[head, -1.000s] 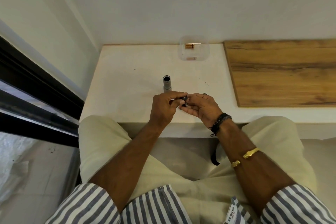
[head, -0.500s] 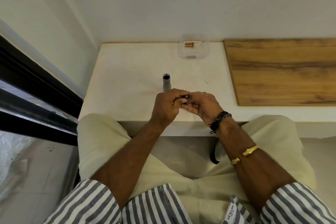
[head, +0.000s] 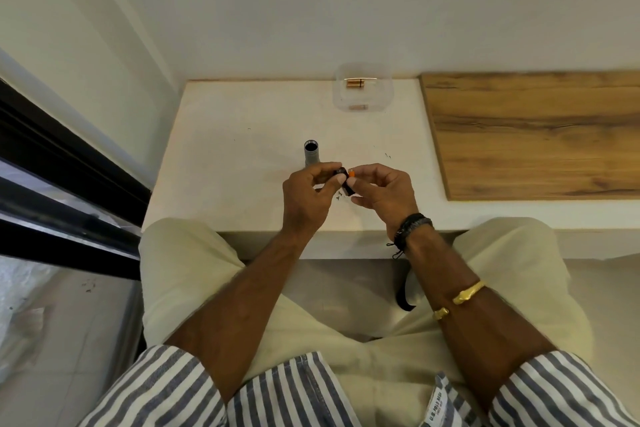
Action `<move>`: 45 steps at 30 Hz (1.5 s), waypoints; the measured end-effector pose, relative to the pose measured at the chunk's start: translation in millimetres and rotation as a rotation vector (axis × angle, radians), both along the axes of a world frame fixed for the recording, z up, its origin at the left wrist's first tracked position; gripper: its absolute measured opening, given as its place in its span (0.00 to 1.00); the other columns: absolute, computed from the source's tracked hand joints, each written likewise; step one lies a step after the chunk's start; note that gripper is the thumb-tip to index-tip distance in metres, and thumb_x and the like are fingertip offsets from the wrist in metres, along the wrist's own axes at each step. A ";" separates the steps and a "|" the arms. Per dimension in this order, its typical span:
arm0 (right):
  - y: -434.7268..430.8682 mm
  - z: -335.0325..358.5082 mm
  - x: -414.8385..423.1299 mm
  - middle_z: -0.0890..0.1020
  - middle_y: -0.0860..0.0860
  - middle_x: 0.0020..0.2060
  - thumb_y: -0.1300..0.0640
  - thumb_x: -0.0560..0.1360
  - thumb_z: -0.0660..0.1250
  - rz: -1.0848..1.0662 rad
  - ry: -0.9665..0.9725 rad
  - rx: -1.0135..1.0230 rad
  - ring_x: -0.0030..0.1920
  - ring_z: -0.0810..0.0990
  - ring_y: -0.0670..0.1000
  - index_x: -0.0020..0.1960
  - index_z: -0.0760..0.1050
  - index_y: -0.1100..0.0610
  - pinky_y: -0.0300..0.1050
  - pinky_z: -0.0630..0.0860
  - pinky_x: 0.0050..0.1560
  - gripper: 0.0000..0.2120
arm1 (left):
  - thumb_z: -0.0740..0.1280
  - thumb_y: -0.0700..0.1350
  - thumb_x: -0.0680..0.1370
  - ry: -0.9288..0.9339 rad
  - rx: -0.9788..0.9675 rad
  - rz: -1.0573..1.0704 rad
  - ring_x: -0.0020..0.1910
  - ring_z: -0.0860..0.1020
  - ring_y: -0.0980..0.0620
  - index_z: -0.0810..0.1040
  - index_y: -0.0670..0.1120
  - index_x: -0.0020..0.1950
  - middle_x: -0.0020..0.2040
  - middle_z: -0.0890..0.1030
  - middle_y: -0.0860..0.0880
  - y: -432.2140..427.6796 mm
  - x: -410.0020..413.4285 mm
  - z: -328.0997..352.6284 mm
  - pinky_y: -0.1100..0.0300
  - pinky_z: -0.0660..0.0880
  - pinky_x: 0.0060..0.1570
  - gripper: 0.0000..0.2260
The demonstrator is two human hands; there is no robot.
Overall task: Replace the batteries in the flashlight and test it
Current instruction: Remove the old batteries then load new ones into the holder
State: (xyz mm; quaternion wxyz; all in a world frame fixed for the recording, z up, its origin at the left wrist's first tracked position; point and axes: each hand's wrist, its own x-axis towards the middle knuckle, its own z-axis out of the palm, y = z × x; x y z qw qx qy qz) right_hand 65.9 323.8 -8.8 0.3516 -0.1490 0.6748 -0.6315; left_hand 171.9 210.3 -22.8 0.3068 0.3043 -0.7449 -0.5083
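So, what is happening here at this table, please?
A seated person works with both hands. The left hand pinches a small black holder, and the right hand pinches an orange-ended battery right against it; going in or coming out, I cannot tell. The grey flashlight stands upright on the table, open end up, behind the hands. A clear box at the back holds more batteries.

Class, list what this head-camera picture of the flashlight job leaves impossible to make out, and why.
All head view.
Black holder: mostly covered by left hand fingers; its battery count is hidden.
Orange-tipped battery: only its tip shows beyond right hand fingers.
Flashlight tube: base behind the left hand, inside dark.
Batteries in the clear tub: too small to read.
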 end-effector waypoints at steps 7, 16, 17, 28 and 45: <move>11.5 -2.7 -32.1 0.86 0.54 0.39 0.63 0.75 0.74 -0.233 0.015 -0.087 0.41 0.85 0.51 0.57 0.81 0.51 0.49 0.85 0.43 0.14 | 0.66 0.35 0.80 0.213 0.832 0.035 0.54 0.84 0.39 0.80 0.39 0.60 0.55 0.83 0.38 1.6 -2.8 -0.2 0.51 0.83 0.50 0.09; 18.4 -31.3 -54.6 0.86 0.52 0.40 0.61 0.68 0.79 -0.541 0.235 0.241 0.44 0.87 0.55 0.41 0.82 0.52 0.54 0.85 0.48 0.08 | 0.69 0.37 0.79 0.279 1.193 0.047 0.50 0.85 0.42 0.77 0.39 0.61 0.49 0.83 0.40 -2.5 1.4 -9.5 0.48 0.82 0.55 0.12; 17.5 -33.2 -55.4 0.86 0.50 0.38 0.60 0.67 0.80 -0.545 0.234 0.261 0.43 0.87 0.54 0.41 0.82 0.52 0.53 0.85 0.47 0.08 | 0.70 0.36 0.78 0.272 1.175 0.047 0.50 0.85 0.43 0.77 0.39 0.61 0.49 0.83 0.40 -2.1 2.0 -10.6 0.48 0.81 0.55 0.12; 13.1 -44.9 -46.8 0.87 0.49 0.43 0.56 0.74 0.75 -0.384 0.489 0.513 0.44 0.83 0.48 0.50 0.86 0.54 0.45 0.82 0.51 0.06 | 0.64 0.31 0.80 0.259 1.205 -0.007 0.56 0.84 0.42 0.75 0.37 0.66 0.60 0.81 0.35 2.4 -1.5 -6.6 0.51 0.81 0.57 0.14; 9.2 -26.0 -36.2 0.86 0.49 0.43 0.55 0.75 0.74 -0.367 0.532 0.448 0.41 0.82 0.47 0.51 0.85 0.55 0.46 0.82 0.49 0.06 | 0.58 0.29 0.82 0.245 1.187 -0.150 0.62 0.80 0.40 0.74 0.38 0.67 0.62 0.80 0.37 1.7 -2.7 -0.2 0.46 0.76 0.64 0.15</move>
